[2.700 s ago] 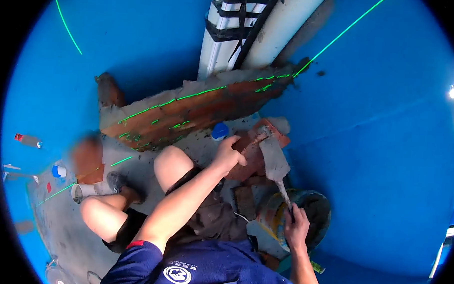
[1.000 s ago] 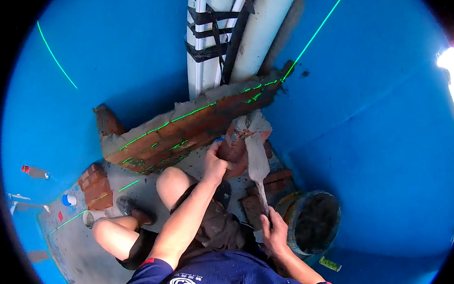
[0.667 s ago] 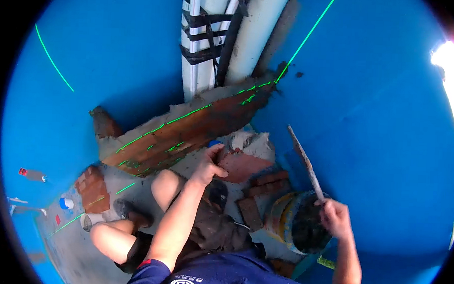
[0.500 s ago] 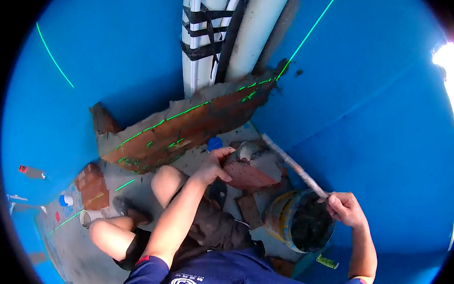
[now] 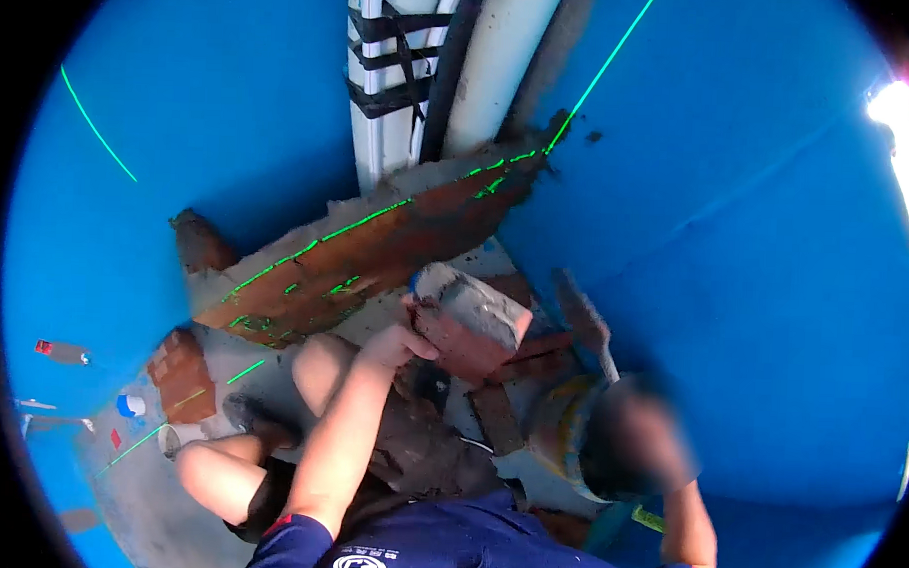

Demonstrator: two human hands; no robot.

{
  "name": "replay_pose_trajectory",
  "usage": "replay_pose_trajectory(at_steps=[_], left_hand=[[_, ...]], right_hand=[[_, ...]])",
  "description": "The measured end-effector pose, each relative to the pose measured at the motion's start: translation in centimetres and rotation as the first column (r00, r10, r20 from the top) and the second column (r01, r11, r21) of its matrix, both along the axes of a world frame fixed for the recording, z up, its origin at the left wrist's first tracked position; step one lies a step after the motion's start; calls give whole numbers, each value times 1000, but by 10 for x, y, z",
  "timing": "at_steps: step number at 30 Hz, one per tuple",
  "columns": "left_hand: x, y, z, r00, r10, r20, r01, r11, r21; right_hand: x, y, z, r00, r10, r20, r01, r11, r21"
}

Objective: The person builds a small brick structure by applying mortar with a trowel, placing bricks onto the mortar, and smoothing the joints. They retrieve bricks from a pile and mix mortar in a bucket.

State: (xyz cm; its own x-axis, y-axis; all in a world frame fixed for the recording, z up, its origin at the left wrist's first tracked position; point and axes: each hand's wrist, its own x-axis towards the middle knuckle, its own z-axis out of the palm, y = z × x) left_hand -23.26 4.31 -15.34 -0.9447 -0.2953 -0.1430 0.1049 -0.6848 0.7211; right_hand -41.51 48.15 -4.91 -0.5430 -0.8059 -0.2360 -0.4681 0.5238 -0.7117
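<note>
The hands are apart: the left hand [image 5: 397,344] has a brick [image 5: 464,346] gripped mid-frame, held up over the floor [image 5: 166,504], while the right hand [image 5: 652,446], a blur over the bucket [image 5: 557,438] at lower right, seems closed round a trowel [image 5: 585,321], though I can't make out its fingers. The job looks partway along to me: grey mortar [image 5: 469,300] covers the brick's upper face, and the red face toward the lower edge is bare. The brick is tilted, its long axis, as far as I can judge, slanting from mid-frame down rightward, coated face toward the frame's top. Just below and right lie loose bricks [image 5: 537,361]. Farther out, a low wall [image 5: 376,243] stands before the pipes [image 5: 497,70] at upper middle, its top rough with no brick laid there; more bricks [image 5: 192,403] wait at left.
</note>
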Motion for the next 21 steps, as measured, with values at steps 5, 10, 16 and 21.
replay_pose_trajectory(at_steps=[5, 10, 16, 21], left_hand=[[-8, 3, 16, 997, 15, 80, -22, 996, 84], [-8, 14, 34, 993, 50, 104, -63, 990, 129], [-3, 6, 18, 998, 62, 23, -64, 993, 94], [2, 0, 22, 998, 59, -34, -55, 992, 113]], right_hand=[[45, -51, 28, 987, -144, -74, 145, 989, 2], [65, -101, 51, 741, 283, -609, -180, 957, 226], [61, -64, 1, 831, 83, -549, -80, 996, 29], [68, -12, -43, 983, -107, -146, 90, 989, -117]])
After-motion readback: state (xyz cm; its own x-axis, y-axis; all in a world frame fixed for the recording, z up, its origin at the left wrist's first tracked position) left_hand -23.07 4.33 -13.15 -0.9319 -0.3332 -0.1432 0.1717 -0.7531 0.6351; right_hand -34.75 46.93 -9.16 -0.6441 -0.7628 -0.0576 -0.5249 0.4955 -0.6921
